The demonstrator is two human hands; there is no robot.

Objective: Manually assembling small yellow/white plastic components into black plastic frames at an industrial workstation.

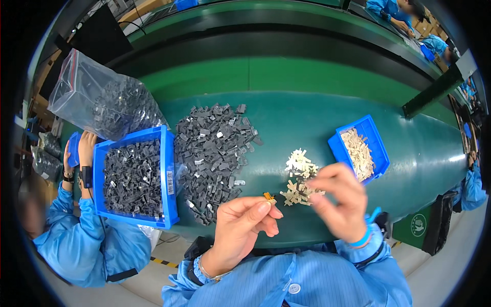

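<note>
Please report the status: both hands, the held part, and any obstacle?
Left hand pinching small yellow part. Right hand by loose cream pieces, motion-blurred, grip unclear. No obstacle seen between the hands.

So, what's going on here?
The person's left hand pinches a small yellow piece in a thumb-and-finger grip. The blurred right hand is beside loose pale pieces; whether it holds anything is unclear. At left, a heap of dark parts lies beside a large blue bin; a small blue bin stands at right.
</note>
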